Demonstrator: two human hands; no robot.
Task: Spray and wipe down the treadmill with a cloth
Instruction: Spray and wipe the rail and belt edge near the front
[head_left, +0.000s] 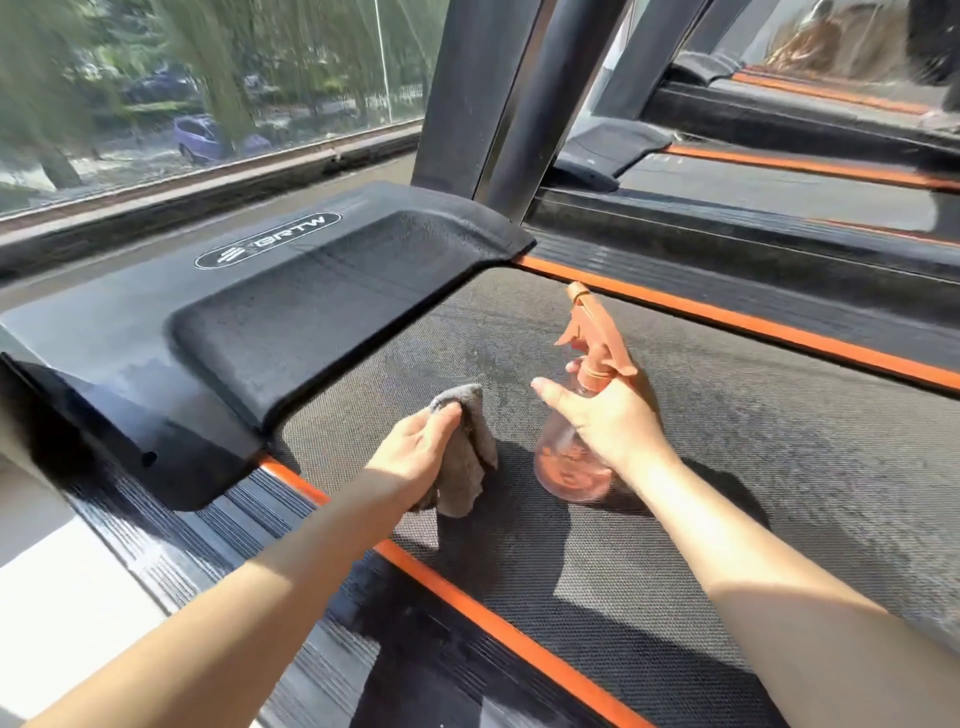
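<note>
Treadmill belt (727, 467): dark, finely textured, sunlit in part; a darker damp-looking patch is seen just ahead of the hands. It is bordered on either side by an orange strip (483, 618), outside which a black ribbed side rail (208, 545) is seen on the left.

Motor cover (291, 312): black, moulded, set across the front end of the belt; an oval badge lettered "GRTW" (267, 240) is carried near its far edge.

Cloth (467, 457): grey, bunched; it is gripped in the left hand (415, 452), fingers closed over its top fold, the loose end hanging down to the belt near the left orange strip.

Spray bottle (571, 457): clear, orange-tinted body with an orange trigger head (592, 332), nozzle directed toward the motor cover. It is held at the neck by the right hand (608, 421), forefinger stretched forward off the trigger. Whether its base rests on the belt cannot be told.

Upright (540, 98): dark, rising behind the cover's right corner.

Second treadmill (779, 182): alongside on the right, of like pattern.

Window (197, 83): beyond the cover; trees and parked cars are seen outside.
</note>
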